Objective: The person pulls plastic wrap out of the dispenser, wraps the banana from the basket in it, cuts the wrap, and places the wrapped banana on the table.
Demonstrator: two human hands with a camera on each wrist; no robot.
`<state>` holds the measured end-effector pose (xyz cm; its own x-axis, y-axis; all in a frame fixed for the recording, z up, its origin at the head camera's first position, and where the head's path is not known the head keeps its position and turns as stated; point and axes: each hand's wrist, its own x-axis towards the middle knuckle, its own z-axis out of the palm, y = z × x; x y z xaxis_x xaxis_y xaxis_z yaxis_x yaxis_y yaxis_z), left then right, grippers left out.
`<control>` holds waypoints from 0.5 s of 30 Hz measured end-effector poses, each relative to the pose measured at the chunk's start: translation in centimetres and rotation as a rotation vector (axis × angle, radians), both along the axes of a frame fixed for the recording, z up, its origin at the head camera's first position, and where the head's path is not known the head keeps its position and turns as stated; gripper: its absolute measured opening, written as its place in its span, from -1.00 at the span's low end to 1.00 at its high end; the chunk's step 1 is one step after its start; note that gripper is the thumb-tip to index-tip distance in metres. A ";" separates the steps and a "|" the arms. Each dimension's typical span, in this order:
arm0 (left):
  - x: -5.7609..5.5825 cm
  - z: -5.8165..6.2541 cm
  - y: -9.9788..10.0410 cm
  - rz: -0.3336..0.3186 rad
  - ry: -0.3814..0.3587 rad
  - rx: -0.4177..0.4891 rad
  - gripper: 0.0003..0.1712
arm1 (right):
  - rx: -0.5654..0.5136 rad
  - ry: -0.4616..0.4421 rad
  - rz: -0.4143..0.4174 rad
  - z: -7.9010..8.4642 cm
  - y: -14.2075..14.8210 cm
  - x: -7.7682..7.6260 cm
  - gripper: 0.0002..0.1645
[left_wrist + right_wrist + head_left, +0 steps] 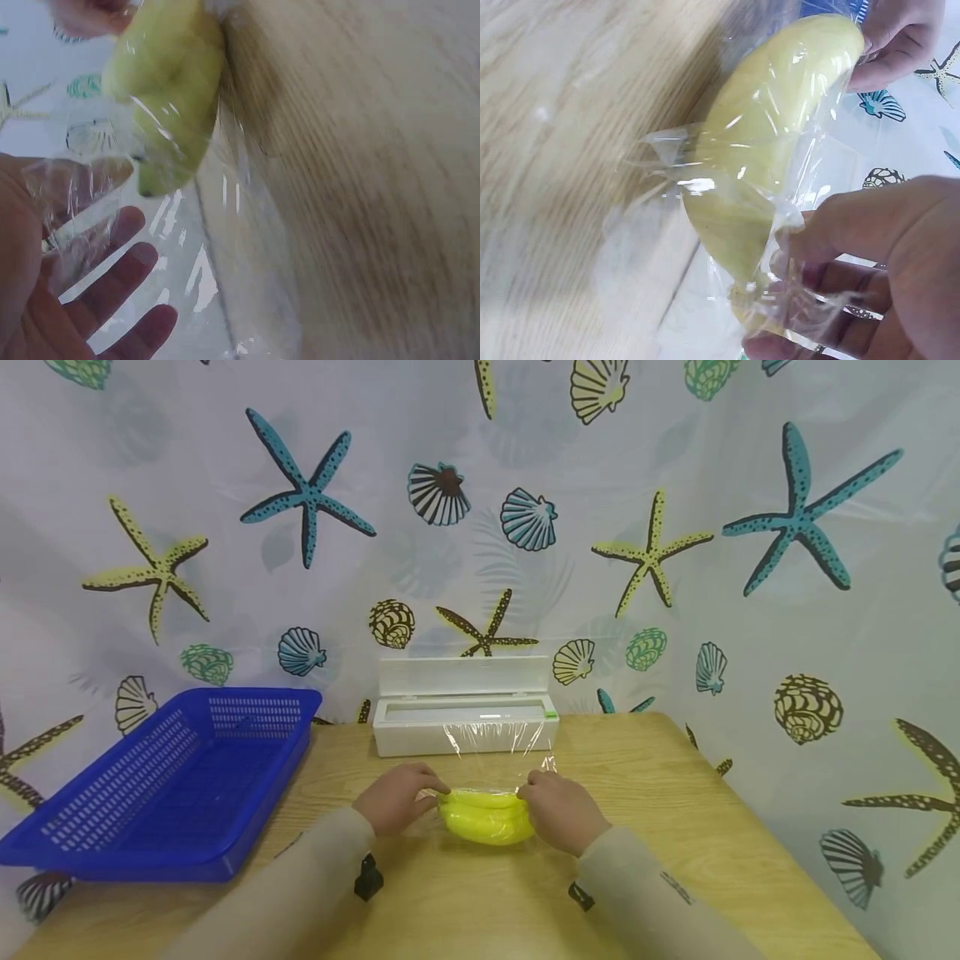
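A bunch of yellow bananas [487, 820] lies wrapped in clear plastic film [705, 184] on the wooden table. My left hand [399, 797] is at the left end of the bunch. In the left wrist view its fingers [135, 259] are extended and spread, with film draped across them. At the right end is my right hand [562, 810]; in the right wrist view its thumb and fingers [840, 232] pinch gathered film beside the narrow banana end. Film stretches from the bananas back to a white wrap dispenser [465, 739], whose lid stands up.
A blue plastic basket [262, 793] stands at the left of the table [637, 893]. Behind and to the right hangs a white curtain [480, 560] printed with starfish and shells. The dispenser sits against it at the table's back edge.
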<state>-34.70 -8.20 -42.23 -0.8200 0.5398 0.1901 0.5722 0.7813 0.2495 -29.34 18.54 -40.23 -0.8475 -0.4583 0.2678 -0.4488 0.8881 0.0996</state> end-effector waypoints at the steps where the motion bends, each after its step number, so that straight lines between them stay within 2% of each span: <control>1: -0.5 -0.3 -0.3 0.002 -0.058 0.048 -0.76 | 0.013 0.011 0.002 -0.1 0.0 0.0 -0.79; 4: -1.8 -1.1 -1.2 0.004 -0.157 0.140 -0.77 | 0.037 0.033 0.008 -0.3 0.1 -0.1 -0.80; 6: -2.3 -1.3 -1.8 0.007 -0.178 0.162 -0.78 | 0.052 0.047 0.007 -0.5 0.1 -0.2 -0.81; 8: -2.5 -1.4 -2.3 0.018 -0.170 0.152 -0.79 | 0.069 0.055 0.003 -0.6 0.1 -0.2 -0.81; 11: -2.1 -1.0 -2.5 0.057 -0.100 0.107 -0.77 | 0.100 0.063 -0.005 -0.7 0.0 -0.3 -0.84; 13: -1.5 -0.3 -2.2 0.085 -0.020 0.085 -0.76 | 0.123 0.074 -0.005 -0.8 0.0 -0.3 -0.88; 15: -0.5 0.4 -1.3 0.067 0.085 0.070 -0.73 | 0.147 0.097 -0.003 -0.9 -0.1 -0.4 -0.91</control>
